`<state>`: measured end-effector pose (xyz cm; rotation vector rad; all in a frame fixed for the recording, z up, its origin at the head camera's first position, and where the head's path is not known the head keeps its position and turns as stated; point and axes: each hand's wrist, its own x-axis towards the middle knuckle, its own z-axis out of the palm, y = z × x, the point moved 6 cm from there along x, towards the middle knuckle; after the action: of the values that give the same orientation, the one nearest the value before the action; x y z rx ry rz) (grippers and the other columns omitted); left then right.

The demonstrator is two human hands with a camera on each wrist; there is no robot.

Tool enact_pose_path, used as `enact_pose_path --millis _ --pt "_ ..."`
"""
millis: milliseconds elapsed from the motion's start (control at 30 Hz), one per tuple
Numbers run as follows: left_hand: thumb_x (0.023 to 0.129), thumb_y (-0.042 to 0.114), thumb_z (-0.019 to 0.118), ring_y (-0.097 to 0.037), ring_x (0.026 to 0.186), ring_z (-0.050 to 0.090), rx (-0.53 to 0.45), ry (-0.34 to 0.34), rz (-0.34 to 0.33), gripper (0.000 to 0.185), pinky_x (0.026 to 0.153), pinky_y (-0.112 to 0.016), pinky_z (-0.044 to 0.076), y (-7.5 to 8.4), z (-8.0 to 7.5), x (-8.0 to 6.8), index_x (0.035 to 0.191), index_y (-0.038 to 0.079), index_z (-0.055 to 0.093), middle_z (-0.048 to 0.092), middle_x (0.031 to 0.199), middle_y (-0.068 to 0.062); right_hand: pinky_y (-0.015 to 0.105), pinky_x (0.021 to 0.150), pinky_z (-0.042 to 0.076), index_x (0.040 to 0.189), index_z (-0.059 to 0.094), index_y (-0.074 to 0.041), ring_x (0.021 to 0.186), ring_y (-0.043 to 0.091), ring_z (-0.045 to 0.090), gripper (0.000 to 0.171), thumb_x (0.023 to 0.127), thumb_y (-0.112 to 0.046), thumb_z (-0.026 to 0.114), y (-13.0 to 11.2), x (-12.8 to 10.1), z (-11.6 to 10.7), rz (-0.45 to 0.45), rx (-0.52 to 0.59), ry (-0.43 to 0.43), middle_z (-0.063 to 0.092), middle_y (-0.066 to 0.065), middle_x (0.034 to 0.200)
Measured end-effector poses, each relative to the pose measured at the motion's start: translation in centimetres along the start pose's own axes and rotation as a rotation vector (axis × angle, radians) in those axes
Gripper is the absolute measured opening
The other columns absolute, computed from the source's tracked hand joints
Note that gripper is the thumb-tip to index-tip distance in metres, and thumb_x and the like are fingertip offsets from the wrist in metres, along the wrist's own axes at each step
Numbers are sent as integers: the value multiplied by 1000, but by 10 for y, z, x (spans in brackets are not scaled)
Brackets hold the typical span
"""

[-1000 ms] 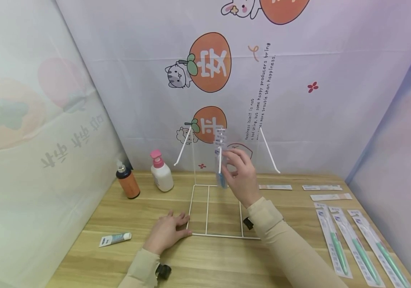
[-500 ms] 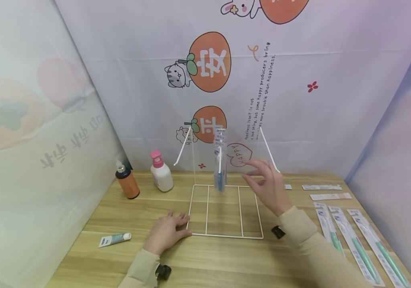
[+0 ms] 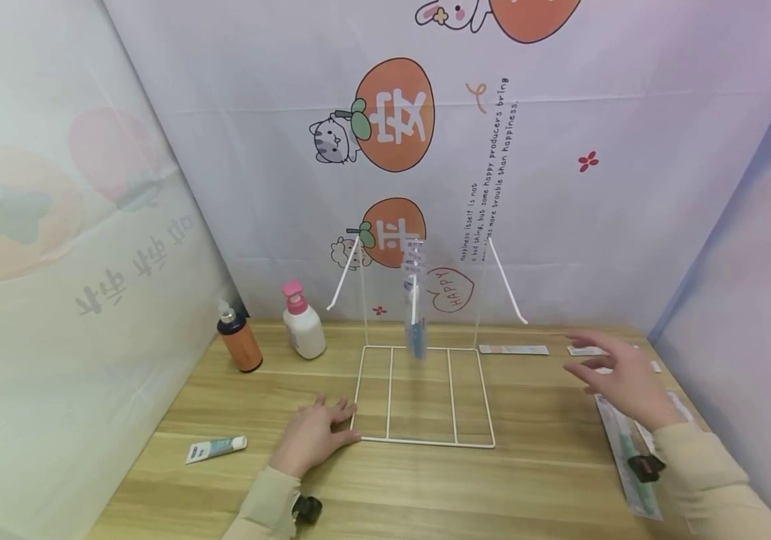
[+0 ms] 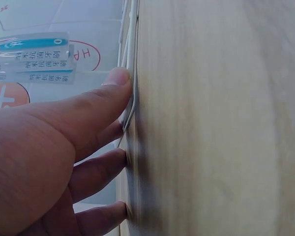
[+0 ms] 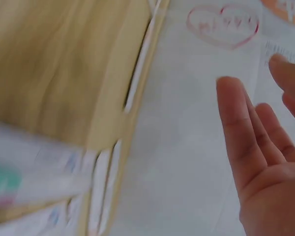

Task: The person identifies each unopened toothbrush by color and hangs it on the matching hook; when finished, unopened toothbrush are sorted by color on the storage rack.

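Note:
A white wire display rack (image 3: 421, 442) with three prongs stands on the wooden table. My left hand (image 3: 314, 439) rests at its front left corner; the left wrist view shows the thumb (image 4: 105, 96) on the wire and the other fingertips against the tabletop. From the middle prong hang several packaged toothbrushes (image 3: 415, 341), blue ones, upright. My right hand (image 3: 622, 379), nothing in it, hovers above the table's right side, fingers apart. Below its wrist lie packaged green toothbrushes (image 3: 628, 457), partly covered by the arm.
On the left stand an orange pump bottle (image 3: 241, 345) and a white bottle (image 3: 304, 334) with a pink pump. A small toothpaste tube (image 3: 215, 448) lies in front of them. Thin flat packets (image 3: 514, 350) lie along the back right. A printed cloth (image 3: 547, 210) hangs behind.
My right hand has let go of the toothbrush package on the middle prong and swung right, over the green toothbrushes. The left hand has stayed at the rack's corner.

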<state>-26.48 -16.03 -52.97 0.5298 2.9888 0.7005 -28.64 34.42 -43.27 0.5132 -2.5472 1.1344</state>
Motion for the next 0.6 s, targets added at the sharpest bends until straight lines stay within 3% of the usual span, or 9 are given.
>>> enact_pose_path --millis 100,267,367,600 --pt "94 46 82 -61 145 44 -6 -3 -3 59 111 -80 36 0 0 0 142 14 73 65 147 -15 31 60 64 150 60 -6 90 1 74 57 98 -15 82 22 -13 -14 76 -36 -65 64 28 135" --pt "95 48 81 -59 146 43 4 -9 -11 59 112 -79 36 -2 2 3 143 16 72 65 148 -13 33 62 64 154 55 -8 94 21 78 62 101 -31 80 58 -28 -31 201 -106 -145 62 31 136" --pt "95 49 81 -59 146 44 11 -7 -6 59 112 -79 36 -2 2 3 143 16 72 66 148 -12 36 61 64 154 54 -2 93 31 77 63 103 -31 78 75 -35 -35 252 -98 -188 61 36 133" --pt "94 48 82 -60 146 43 -17 -14 -8 61 112 -79 35 0 0 1 143 13 72 65 148 -14 34 63 65 151 56 4 91 29 76 66 99 -28 82 105 -48 -26 369 -86 -282 65 37 128"
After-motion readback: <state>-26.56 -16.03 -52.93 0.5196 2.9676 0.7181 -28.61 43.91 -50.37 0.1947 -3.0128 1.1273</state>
